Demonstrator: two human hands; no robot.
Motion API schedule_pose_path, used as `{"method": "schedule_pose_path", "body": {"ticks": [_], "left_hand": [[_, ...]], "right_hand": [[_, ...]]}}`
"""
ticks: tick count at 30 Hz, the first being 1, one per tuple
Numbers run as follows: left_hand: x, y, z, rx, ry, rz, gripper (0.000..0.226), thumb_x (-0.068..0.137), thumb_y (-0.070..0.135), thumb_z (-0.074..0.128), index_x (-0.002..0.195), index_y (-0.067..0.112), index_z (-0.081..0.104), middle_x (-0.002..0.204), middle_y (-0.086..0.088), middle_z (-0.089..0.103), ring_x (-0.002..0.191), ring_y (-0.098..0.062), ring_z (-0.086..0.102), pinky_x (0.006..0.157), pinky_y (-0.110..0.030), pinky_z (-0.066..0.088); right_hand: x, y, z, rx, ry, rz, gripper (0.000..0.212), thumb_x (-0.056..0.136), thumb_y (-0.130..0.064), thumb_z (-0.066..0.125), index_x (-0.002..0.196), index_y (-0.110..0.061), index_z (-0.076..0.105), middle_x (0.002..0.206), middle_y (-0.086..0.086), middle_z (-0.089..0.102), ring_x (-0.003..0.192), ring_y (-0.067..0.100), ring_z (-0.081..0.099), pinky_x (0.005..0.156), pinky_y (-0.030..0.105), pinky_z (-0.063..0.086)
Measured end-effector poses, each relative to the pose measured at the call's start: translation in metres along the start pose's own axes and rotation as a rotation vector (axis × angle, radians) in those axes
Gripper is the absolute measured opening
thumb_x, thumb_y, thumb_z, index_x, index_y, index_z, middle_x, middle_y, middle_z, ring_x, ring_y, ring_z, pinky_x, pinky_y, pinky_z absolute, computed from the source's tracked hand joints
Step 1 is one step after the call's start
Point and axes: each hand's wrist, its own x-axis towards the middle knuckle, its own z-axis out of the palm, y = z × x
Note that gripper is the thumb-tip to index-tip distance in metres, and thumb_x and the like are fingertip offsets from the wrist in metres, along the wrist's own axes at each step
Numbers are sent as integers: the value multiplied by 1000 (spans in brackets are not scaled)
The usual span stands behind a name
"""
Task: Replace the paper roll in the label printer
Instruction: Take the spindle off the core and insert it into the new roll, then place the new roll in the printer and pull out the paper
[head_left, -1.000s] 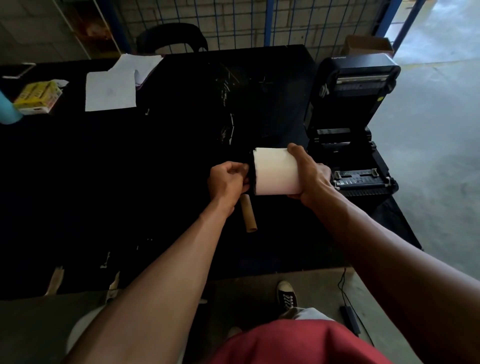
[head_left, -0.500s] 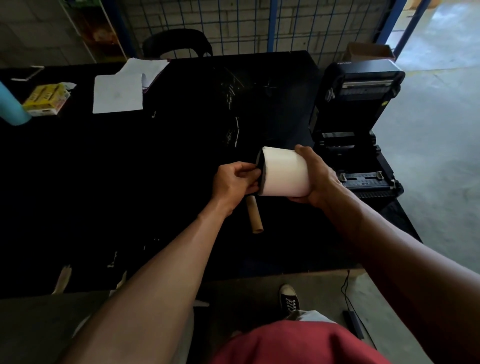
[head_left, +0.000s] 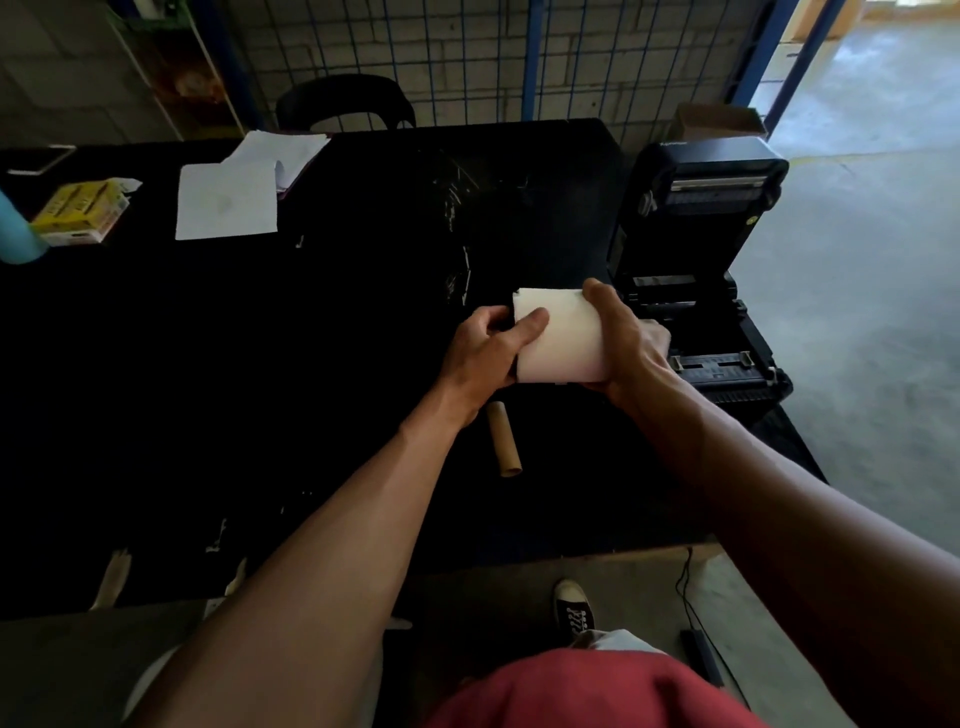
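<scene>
I hold a white paper roll (head_left: 566, 338) above the black table (head_left: 260, 364), lying sideways between both hands. My right hand (head_left: 626, 343) wraps its right end from above and behind. My left hand (head_left: 491, 353) grips the left end, thumb laid over the paper; a dark part at that end is mostly hidden by the fingers. The black label printer (head_left: 701, 249) stands just right of the roll with its lid raised and its bay exposed. An empty brown cardboard core (head_left: 504, 439) lies on the table below my left hand.
White paper sheets (head_left: 228, 200) and a yellow box (head_left: 80, 210) lie at the far left of the table, beside a light blue cylinder (head_left: 13, 234). A black chair (head_left: 345, 104) stands behind the table. A cable and adapter (head_left: 701, 654) lie on the floor near my shoe.
My left hand has moved from the roll's end face onto the roll, thumb now over the paper. The roll has tilted slightly while staying beside the printer.
</scene>
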Motion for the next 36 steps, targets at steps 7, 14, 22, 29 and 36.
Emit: {"method": "schedule_pose_path", "body": {"ticks": [7, 14, 22, 29, 36], "left_hand": [[7, 10, 6, 34, 95, -23, 39, 85, 42, 73, 111, 19, 57, 98, 3, 63, 85, -13, 65, 64, -35, 61], [8, 13, 14, -8, 25, -37, 37, 90, 41, 68, 112, 14, 59, 99, -2, 66, 83, -15, 68, 57, -34, 61], [24, 22, 49, 122, 33, 41, 41, 87, 43, 70, 113, 13, 59, 107, -7, 67, 91, -23, 70, 70, -51, 63], [61, 28, 123, 94, 110, 73, 43, 67, 59, 71, 91, 24, 62, 100, -5, 71, 89, -27, 72, 72, -53, 62], [98, 27, 207, 72, 188, 11, 27, 75, 54, 73, 85, 30, 63, 96, -1, 71, 88, -26, 72, 74, -51, 62]], "right_hand": [[-5, -1, -11, 1, -129, -122, 75, 64, -71, 73, 109, -13, 61, 108, 16, 72, 90, 36, 75, 75, 63, 60], [-1, -1, -41, -10, -255, -203, 53, 85, -30, 74, 128, -4, 58, 122, 21, 66, 97, 32, 71, 59, 34, 59], [21, -13, -78, -147, -256, -273, 47, 84, -37, 78, 122, -12, 66, 113, 10, 73, 106, 29, 71, 90, 50, 59], [78, -43, -117, -169, -235, -332, 40, 85, -44, 75, 118, -22, 67, 110, 4, 74, 102, 24, 71, 83, 45, 61], [148, -75, -168, -179, -289, -268, 26, 86, -37, 76, 109, -25, 70, 107, 7, 73, 101, 25, 72, 87, 49, 61]]}}
